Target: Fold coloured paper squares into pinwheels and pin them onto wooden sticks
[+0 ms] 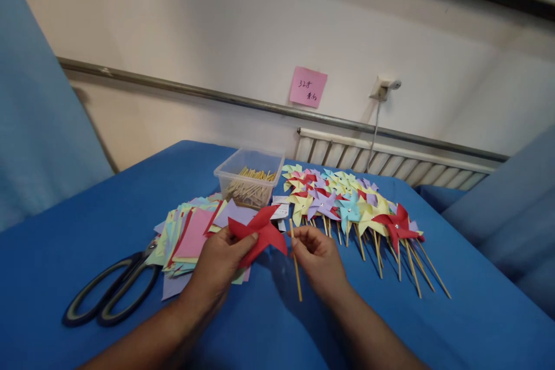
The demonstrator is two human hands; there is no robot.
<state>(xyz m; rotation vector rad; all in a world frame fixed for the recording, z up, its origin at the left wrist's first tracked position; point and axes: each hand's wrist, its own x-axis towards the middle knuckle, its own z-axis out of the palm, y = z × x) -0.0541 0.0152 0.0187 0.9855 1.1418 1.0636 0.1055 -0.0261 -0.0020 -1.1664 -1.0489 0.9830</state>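
My left hand pinches a red paper pinwheel at its middle, thumb on the front. To its right, my right hand holds a thin wooden stick upright, slightly tilted, between thumb and fingers. The stick and the pinwheel appear apart. Left of my left hand lies a loose stack of coloured paper squares, partly covered by that hand. Several finished pinwheels on sticks in red, yellow, purple and blue lie in overlapping rows right of my right hand.
A clear plastic box of wooden sticks stands behind the paper. Black-handled scissors lie at the left, their blades under the paper. Blue cloth covers the table. On the wall are a pipe, a radiator and a pink note.
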